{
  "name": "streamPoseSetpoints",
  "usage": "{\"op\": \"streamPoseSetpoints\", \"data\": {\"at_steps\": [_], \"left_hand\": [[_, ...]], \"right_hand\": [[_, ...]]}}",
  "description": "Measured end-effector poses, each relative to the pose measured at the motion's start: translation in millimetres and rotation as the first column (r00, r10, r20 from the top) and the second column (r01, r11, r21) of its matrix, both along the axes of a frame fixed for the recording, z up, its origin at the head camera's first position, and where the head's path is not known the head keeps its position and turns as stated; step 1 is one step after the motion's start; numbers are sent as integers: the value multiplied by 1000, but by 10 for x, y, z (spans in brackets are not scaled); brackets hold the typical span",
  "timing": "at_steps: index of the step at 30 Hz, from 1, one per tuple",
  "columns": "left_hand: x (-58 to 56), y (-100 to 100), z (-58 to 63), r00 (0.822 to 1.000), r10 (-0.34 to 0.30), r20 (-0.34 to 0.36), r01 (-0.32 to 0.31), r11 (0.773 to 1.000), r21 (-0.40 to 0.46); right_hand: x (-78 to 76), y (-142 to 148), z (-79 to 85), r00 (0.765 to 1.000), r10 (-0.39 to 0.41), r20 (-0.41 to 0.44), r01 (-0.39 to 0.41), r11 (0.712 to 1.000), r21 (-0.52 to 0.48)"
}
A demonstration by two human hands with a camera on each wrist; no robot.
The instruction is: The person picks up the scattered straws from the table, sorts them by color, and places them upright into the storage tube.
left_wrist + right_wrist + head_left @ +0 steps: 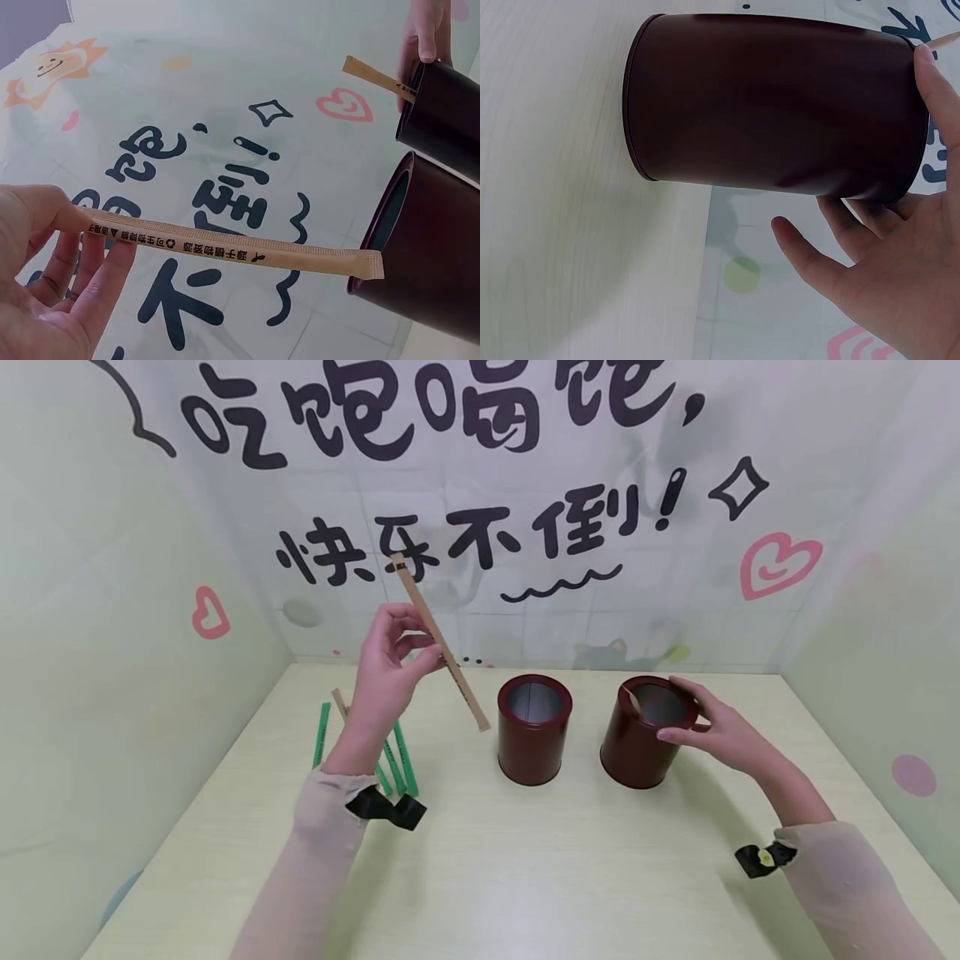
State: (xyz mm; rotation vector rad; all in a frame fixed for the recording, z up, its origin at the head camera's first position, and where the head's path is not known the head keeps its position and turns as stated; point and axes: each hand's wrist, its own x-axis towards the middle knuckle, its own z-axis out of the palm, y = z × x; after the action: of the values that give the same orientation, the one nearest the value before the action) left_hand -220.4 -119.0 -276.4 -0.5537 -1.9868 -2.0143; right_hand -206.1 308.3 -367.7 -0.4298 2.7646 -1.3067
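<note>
Okay, left hand pinches a brown packet between thumb and fingers, slanted in the air above the desk, lower end near the left canister. Right hand has thumb and fingers clamped on the upper side and rim of the right canister, one finger held away from it; a second brown packet sticks out of its mouth.

Both dark red canisters stand toward the desk's far edge, right of its middle, narrow gap between them. Broad stretch of desk from them to the near side; more room from the right canister to the right edge, with the right arm reaching across. Green sticks and a third brown packet lie nearer the left edge, partly hidden by the left arm.

Writing: held packet reads 源于植物资源, recycling mark, 可生物降解, upside down in left wrist view, rest blocked by the hand. Green sticks' print too small. Wall sheet beyond the far edge: 吃饱喝饱, 快乐不倒!
</note>
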Motion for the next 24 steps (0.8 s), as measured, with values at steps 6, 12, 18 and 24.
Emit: {"op": "streamPoseSetpoints", "data": {"at_steps": [6,12,18,24], "left_hand": [[6,222,53,999,-47,-28,47,999,11],[-6,443,101,992,-106,-73,108,994,12],[-21,663,124,984,-152,-90,154,988,11],[-31,901,96,976,-203,-80,204,979,-1]], "right_hand": [[4,0,4,1000,-2,1,2,1000,3],[1,-2,1,1000,-1,-8,1,1000,-2],[8,0,5,1000,-9,-7,9,1000,-1],[-1,-2,2,1000,-6,-3,6,1000,6]]}}
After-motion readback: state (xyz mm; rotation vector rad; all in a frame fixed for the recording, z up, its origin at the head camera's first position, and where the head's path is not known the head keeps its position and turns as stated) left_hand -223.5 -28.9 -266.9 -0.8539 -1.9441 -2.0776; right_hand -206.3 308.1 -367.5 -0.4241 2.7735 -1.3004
